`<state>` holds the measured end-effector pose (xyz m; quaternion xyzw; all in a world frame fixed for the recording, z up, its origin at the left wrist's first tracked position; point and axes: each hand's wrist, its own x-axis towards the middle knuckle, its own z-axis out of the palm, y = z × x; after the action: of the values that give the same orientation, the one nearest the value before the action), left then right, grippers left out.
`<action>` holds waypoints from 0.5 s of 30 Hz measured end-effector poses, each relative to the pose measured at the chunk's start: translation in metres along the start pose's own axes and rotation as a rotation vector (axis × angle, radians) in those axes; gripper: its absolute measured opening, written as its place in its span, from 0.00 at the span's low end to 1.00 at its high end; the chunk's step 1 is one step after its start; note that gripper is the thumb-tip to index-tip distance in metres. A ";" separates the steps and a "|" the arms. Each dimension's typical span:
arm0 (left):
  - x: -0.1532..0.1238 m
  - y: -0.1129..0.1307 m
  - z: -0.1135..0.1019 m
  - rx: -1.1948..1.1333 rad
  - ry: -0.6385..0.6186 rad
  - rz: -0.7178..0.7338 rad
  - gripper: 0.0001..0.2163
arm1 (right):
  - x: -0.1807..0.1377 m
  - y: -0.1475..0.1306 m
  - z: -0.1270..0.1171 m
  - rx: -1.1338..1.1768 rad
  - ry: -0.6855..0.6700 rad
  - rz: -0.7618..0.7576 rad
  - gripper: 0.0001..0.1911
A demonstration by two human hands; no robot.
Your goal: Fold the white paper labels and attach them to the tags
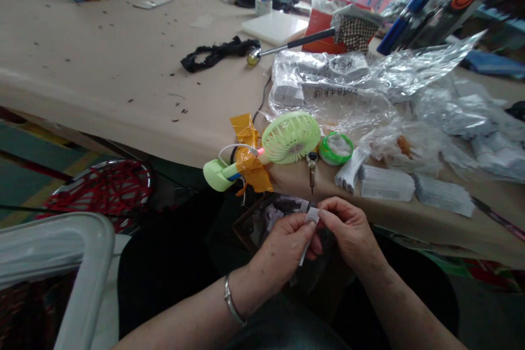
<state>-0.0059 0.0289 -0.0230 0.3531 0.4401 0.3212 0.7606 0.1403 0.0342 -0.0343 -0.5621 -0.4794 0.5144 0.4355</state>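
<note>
The left hand grips a small white slip between thumb and fingers. The right hand is closed in a pinch, thumb and forefinger meeting the slip's right corner. The slip is in front of the near edge of the desk, just below the tip of a pointed metal tool. Whether tip and slip touch in depth cannot be confirmed; in view a narrow gap shows.

The two-handed hold appears intended to keep a light, flexible piece steady and to leave its upper face exposed. The tool projects past the edge, tip downward, presumably so that both hands remain free. Yellow tape wraps the handle of a green fan at the edge, evidently to secure it. An open box holding white pieces sits below the hands, a position suited to catching small items. Banded-looking stacks of slips lie along the edge to the right, within easy reach of the right hand, beside a green-rimmed container.

Orientation: the slip's exposed end points up and away from the wearer, toward the tool tip. A white strip emerges below the left fingers; if it is the same piece, the long axis runs away from the wearer, leaning slightly right at the top. The fingers hide the join.
</note>
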 end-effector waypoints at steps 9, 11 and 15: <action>0.010 0.019 -0.013 0.410 0.191 0.405 0.07 | 0.010 -0.015 0.007 -0.229 0.039 -0.152 0.07; 0.013 0.021 -0.015 0.463 0.202 0.450 0.07 | 0.013 -0.015 0.007 -0.272 0.056 -0.183 0.07; 0.017 0.022 -0.017 0.557 0.211 0.524 0.09 | 0.015 -0.014 0.007 -0.312 0.079 -0.246 0.06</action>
<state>-0.0178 0.0583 -0.0187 0.6113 0.4811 0.4074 0.4784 0.1321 0.0512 -0.0234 -0.5798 -0.6009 0.3544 0.4209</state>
